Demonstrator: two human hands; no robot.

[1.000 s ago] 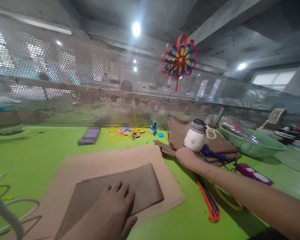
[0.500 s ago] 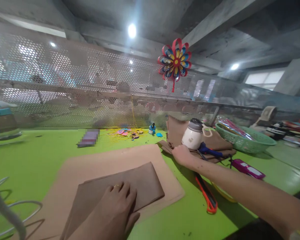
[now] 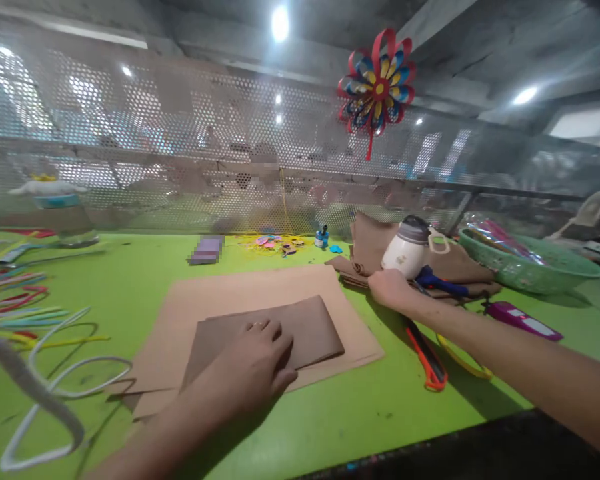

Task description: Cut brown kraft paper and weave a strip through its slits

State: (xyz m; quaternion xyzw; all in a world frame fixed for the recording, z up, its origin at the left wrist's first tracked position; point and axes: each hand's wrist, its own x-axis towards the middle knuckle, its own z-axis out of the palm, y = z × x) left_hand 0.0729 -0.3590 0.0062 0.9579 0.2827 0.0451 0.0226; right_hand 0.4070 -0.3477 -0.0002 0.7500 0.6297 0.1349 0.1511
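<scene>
My left hand [image 3: 265, 353] rests with fingers spread on a folded dark brown sheet [image 3: 310, 327], which lies on larger light brown paper [image 3: 180, 300]. At the right, my right hand [image 3: 390, 288] reaches to the edge of a pile of folded brown material [image 3: 370, 243], in front of a white jug with a grey lid [image 3: 405, 250]. Its fingertips are hidden, so what it holds cannot be made out. A blue-handled tool [image 3: 445, 283] lies on the pile beside the jug. An orange-red and black tool [image 3: 427, 360] lies below my right forearm.
Coloured cords [image 3: 25, 307] and a white cable [image 3: 45, 400] lie left on the green table [image 3: 260, 440]. Scraps [image 3: 275, 243], a small blue bottle [image 3: 321, 237] and a pixelated object [image 3: 207, 250] are at the back. A green basket [image 3: 545, 263] and a purple device [image 3: 523, 320] stand right.
The view has shifted left, bringing more coloured cords into sight. My left hand still lies on the brown sheet and my right hand is still at the pile.
</scene>
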